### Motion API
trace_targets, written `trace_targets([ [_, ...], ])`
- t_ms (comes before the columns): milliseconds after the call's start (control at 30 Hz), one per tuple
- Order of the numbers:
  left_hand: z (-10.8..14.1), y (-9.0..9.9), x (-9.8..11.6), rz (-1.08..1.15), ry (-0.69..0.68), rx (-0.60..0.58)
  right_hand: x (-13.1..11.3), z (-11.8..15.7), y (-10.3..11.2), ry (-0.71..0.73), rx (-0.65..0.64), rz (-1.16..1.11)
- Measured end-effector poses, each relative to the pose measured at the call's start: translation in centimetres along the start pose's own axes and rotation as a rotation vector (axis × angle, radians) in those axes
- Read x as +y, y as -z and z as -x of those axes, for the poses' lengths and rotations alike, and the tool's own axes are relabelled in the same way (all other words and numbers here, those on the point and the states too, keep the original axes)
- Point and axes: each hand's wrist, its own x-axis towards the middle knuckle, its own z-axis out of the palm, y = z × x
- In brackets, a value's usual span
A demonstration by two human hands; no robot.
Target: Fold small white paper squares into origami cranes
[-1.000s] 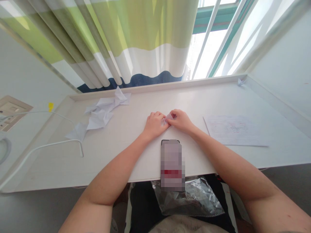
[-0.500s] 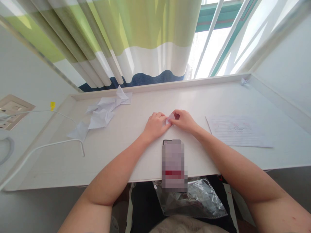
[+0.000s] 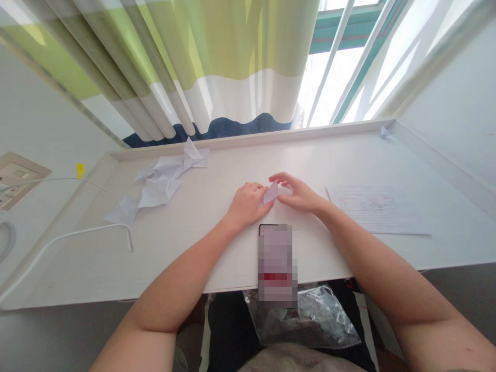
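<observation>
Small folded white paper [image 3: 270, 193] at mid-desk, between the two hands. Left hand [image 3: 249, 203] lies low on the desk [image 3: 228, 258], holding the paper between thumb and fingers; its lower part is hidden there. Right hand [image 3: 297, 194] spread, thumb and fingers parted about the paper's right edge; cannot tell whether a fingertip touches.

Nearest obstacle: phone [image 3: 275, 258], between the forearms just below the hands, screen blurred, lower end reaching past the desk's near edge. Clear plastic bag [image 3: 310, 320] below, over the lap.

Left side: group of folded white papers [image 3: 159, 191], lying close together, well apart from the hands. White cable [image 3: 89, 228] curves across the desk just in front of them. Wall socket [image 3: 23, 178] beyond, yellow tag [image 3: 80, 170] near it.

Right side: lined sheet [image 3: 382, 209], near corner passing behind the right forearm. Small folded scrap [image 3: 386, 132] in the far corner. Striped curtain [image 3: 248, 46] behind the desk, beside a barred window [image 3: 341, 67].
</observation>
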Motion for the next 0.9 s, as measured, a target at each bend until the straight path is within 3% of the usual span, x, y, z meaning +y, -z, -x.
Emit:
trace_targets([
  [167, -0.1, 0.1, 0.0, 0.018, -0.027, -0.001, 0.5, 0.4, 1.3, 0.1, -0.038, 0.087],
  [467, 0.1, -0.3, -1.0, 0.137, -0.159, 0.029, 1.9, 0.3, 1.4, 0.133, -0.089, 0.288],
  [700, 0.0, -0.5, -1.6, 0.026, -0.28, 0.03, 1.7, 0.0, 1.2, 0.058, -0.07, 0.278],
  [900, 0.4, 0.4, -0.9, -0.079, -0.296, -0.029, 1.0, 0.3, 0.8, 0.081, -0.098, 0.436],
])
